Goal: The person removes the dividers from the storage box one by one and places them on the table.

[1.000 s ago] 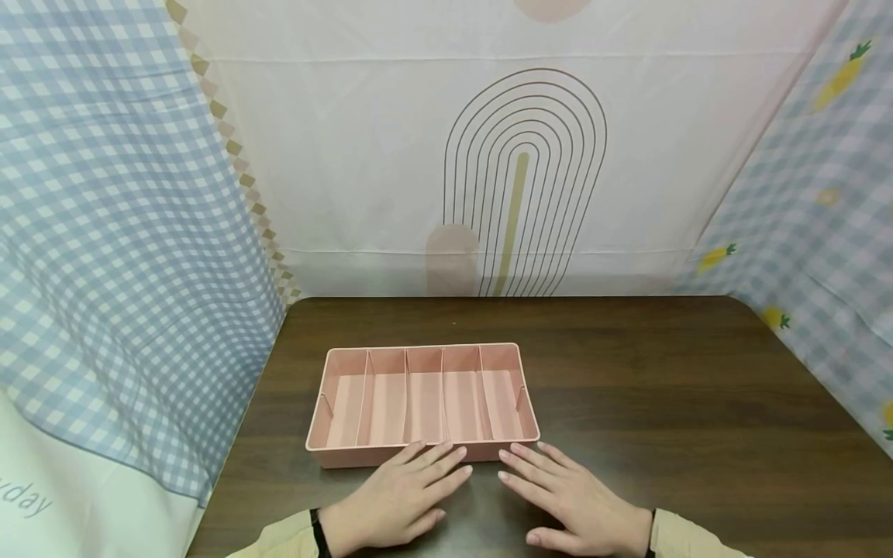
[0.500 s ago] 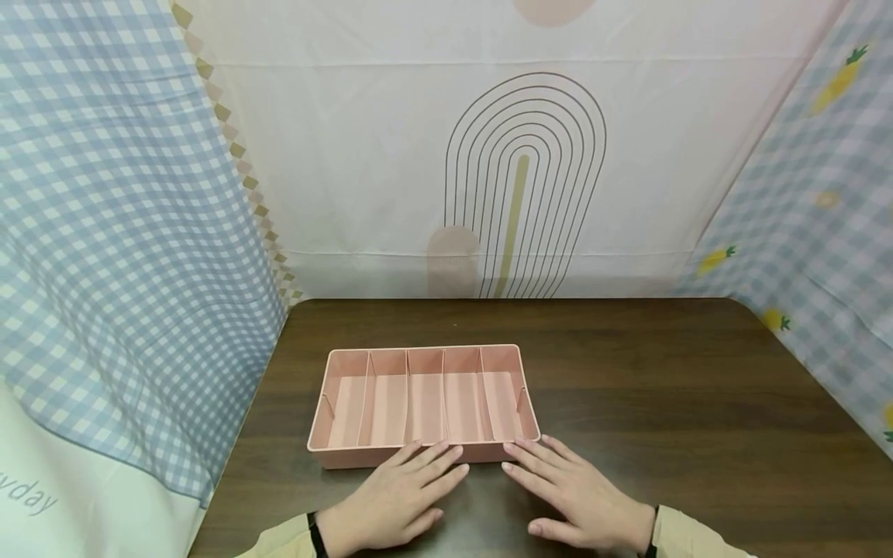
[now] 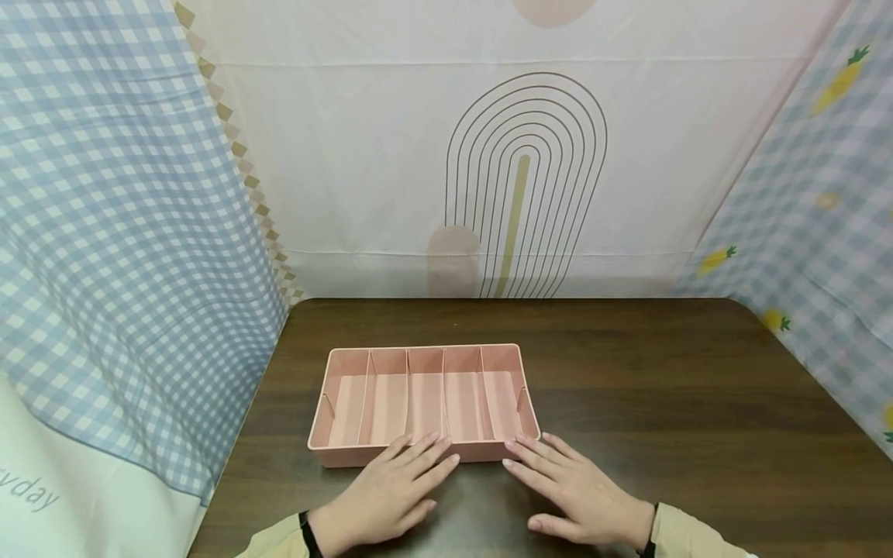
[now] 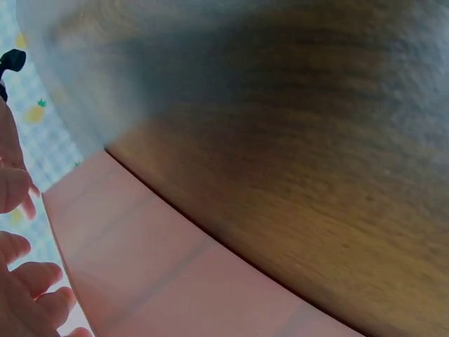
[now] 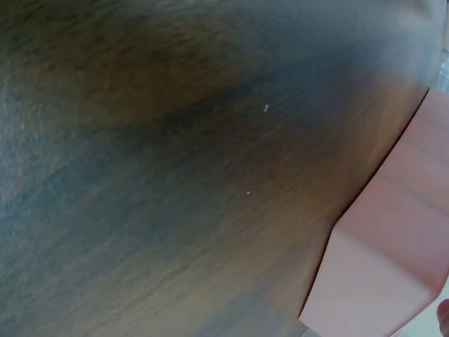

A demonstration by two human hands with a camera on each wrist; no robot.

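Tray (image 3: 425, 403) lies on the table (image 3: 670, 387), left of its middle, long sides running left to right. Five compartments (image 3: 463, 403) sit side by side in it. Left hand (image 3: 387, 494) is before the tray, fingertips at the middle of its near wall. Right hand (image 3: 582, 492) is before the tray's near right corner. Contact of either with the tray cannot be told. Table surface lies between the hands. Left sleeve (image 3: 275, 540) and right sleeve (image 3: 691, 535) are at the near side, behind the hands' wrists. Back cloth (image 3: 349, 155) hangs behind the table; left cloth (image 3: 139, 155) and right cloth (image 3: 837, 170) flank it.
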